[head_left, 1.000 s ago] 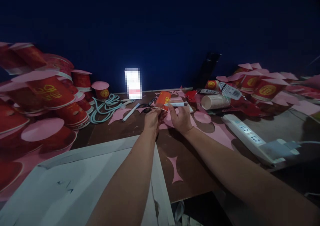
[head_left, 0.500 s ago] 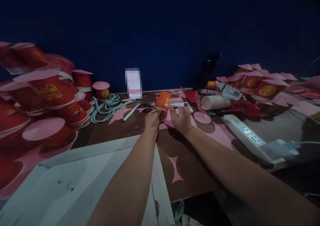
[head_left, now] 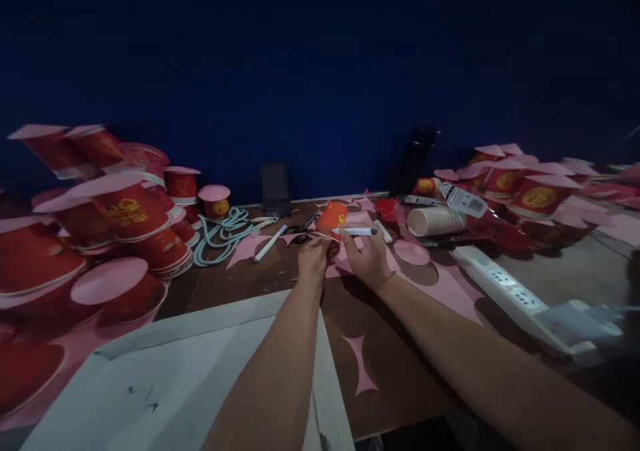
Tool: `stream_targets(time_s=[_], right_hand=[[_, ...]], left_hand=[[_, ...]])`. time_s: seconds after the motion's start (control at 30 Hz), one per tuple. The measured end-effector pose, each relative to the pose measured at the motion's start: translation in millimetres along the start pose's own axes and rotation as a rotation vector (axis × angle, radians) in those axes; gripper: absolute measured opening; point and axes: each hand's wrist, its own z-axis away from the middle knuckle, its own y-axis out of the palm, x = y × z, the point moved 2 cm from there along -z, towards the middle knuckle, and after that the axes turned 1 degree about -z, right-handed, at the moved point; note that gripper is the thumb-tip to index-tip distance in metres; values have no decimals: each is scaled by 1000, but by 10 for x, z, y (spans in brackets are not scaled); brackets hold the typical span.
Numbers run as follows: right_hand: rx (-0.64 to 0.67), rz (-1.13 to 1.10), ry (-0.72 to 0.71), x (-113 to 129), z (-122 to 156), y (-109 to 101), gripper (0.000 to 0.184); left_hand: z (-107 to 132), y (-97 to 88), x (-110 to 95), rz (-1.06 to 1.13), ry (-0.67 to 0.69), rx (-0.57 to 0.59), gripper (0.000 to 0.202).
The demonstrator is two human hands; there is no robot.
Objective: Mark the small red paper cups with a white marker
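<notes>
My left hand is closed on a small red paper cup with yellow lettering, tilted over, its rim towards me. My right hand grips a white marker pen lying nearly level, its left end close against the side of the cup. The pen's tip is too small to make out. Just behind the hands are black-handled scissors, partly covered by pink paper. A second white marker lies left of my left hand, and a white cap or short pen lies beyond my right fingers.
Red cups with pink paper discs pile up at left and at right. A pale cable lies coiled at left-centre. A stack of plain cups and a power strip are on the right. A white board lies in front.
The whole view has shifted, so things appear lower and slightly to the right. Both hands keep hold of the cup and marker; the bright screen at the back has turned dark.
</notes>
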Motion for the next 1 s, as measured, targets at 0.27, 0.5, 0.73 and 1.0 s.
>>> stream_targets(time_s=[0.27, 0.5, 0.73, 1.0], right_hand=[[-1, -96, -19, 45, -86, -27, 20], [33, -169, -41, -47, -446, 192, 29], [476, 27, -191, -297, -895, 823, 62], [724, 140, -506, -395, -1288, 1381, 49]], left_hand=[[-60, -26, -15, 10, 26, -145, 14], [-204, -153, 32, 133, 133, -340, 14], [-276, -250, 136, 176, 184, -422, 8], [-284, -311, 207, 144, 195, -447, 5]])
